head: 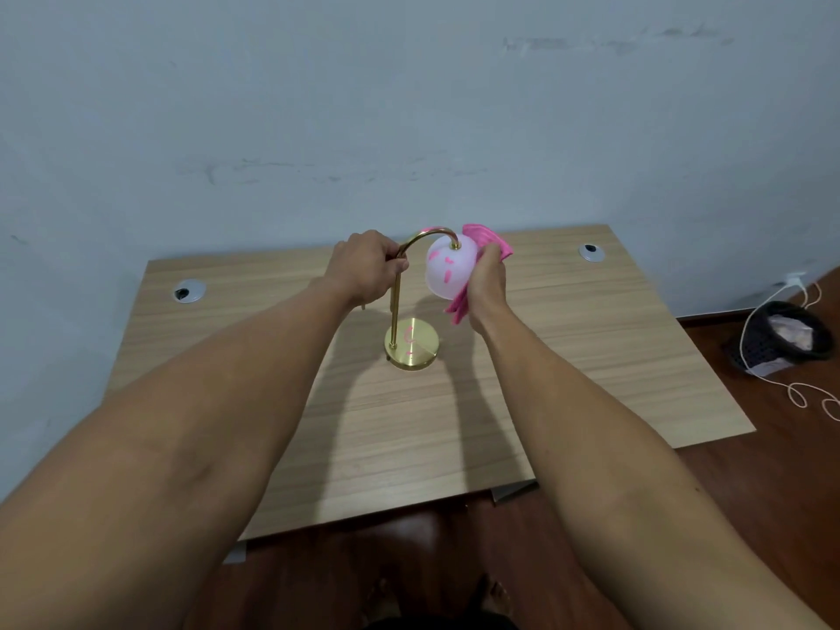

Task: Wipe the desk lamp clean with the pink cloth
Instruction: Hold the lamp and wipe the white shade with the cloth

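Note:
A desk lamp with a round gold base (412, 343) and a curved gold stem stands in the middle of the wooden desk (591, 347). Its white globe shade (447, 272) hangs from the stem and carries pink marks; the base has pink marks too. My left hand (366, 266) is closed around the upper stem where it starts to curve. My right hand (488, 284) presses the pink cloth (488, 241) against the right side of the shade. Cloth ends stick out above and below that hand.
Two grey cable grommets sit in the desk, one at the left (189, 291) and one at the back right (592, 252). A dark mesh basket (782, 338) and a white cord (800, 393) lie on the brown floor to the right. A pale wall stands behind the desk.

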`<action>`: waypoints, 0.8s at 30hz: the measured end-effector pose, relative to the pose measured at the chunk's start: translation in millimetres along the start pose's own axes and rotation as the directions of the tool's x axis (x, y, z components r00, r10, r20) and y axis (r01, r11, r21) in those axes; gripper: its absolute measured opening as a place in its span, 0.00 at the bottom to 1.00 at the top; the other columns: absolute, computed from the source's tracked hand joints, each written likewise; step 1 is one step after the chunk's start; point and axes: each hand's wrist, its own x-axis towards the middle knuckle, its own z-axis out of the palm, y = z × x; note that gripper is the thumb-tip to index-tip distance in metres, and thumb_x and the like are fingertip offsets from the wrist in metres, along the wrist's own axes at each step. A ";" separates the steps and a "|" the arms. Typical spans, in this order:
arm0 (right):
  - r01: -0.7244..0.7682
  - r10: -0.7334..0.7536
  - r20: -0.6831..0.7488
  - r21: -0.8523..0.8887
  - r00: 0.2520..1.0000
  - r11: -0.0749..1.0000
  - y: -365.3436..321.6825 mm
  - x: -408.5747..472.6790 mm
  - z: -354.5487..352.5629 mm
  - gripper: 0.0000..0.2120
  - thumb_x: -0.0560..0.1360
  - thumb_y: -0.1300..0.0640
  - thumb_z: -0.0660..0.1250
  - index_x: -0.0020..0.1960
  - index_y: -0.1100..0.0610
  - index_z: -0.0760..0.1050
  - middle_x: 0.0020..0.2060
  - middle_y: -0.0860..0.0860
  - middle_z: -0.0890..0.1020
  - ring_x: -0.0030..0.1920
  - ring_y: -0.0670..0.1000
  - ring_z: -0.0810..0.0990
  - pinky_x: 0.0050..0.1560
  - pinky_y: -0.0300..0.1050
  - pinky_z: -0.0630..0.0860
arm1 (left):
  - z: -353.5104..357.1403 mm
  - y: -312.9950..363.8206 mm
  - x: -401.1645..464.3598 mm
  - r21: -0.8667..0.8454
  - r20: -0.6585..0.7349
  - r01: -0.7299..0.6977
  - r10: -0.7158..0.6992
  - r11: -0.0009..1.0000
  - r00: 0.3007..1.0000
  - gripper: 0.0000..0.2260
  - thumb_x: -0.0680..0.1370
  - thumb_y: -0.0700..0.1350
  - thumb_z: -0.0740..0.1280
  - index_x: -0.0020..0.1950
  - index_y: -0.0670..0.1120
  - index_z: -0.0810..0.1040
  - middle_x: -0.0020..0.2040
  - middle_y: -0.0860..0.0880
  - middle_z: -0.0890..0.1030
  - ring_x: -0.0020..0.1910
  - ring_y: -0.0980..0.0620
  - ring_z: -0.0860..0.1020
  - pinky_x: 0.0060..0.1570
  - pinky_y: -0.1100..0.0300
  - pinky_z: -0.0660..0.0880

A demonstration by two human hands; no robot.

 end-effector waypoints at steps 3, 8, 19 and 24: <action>0.020 -0.020 -0.009 -0.009 1.000 1.000 -7.4 5.0 5.2 0.24 0.77 0.41 0.51 0.63 0.47 0.79 0.59 0.62 0.83 0.33 0.63 0.83 0.22 0.46 0.74 | -0.6 0.6 -0.3 0.011 0.005 0.004 -0.004 1.000 1.000 0.10 0.79 0.50 0.67 0.48 0.47 0.85 0.40 0.45 0.85 0.46 0.41 0.81 0.55 0.50 0.76; 0.440 -0.441 0.031 -0.173 0.897 0.881 19.3 -7.3 5.6 0.28 0.77 0.46 0.52 0.76 0.39 0.70 0.76 0.48 0.69 0.75 0.53 0.69 0.61 0.56 0.76 | -0.3 1.0 -0.6 0.017 0.008 0.007 -0.007 1.000 1.000 0.10 0.79 0.51 0.67 0.47 0.47 0.85 0.40 0.45 0.85 0.46 0.41 0.81 0.54 0.50 0.76; 0.002 0.003 -0.028 0.208 1.000 0.978 24.2 -15.8 -0.2 0.27 0.80 0.43 0.51 0.69 0.57 0.76 0.43 0.59 0.82 0.33 0.61 0.80 0.27 0.42 0.70 | 2.6 2.5 -0.6 0.019 -0.002 0.021 -0.021 1.000 1.000 0.10 0.80 0.50 0.67 0.49 0.47 0.85 0.44 0.46 0.86 0.49 0.42 0.80 0.58 0.49 0.75; 0.498 -0.513 0.014 -0.266 0.858 0.826 45.8 -21.4 7.2 0.32 0.80 0.50 0.51 0.83 0.40 0.49 0.84 0.46 0.54 0.82 0.52 0.55 0.75 0.63 0.67 | 1.1 2.4 0.7 0.009 -0.007 0.017 -0.016 1.000 1.000 0.09 0.79 0.50 0.67 0.49 0.48 0.85 0.41 0.46 0.85 0.48 0.42 0.80 0.58 0.50 0.74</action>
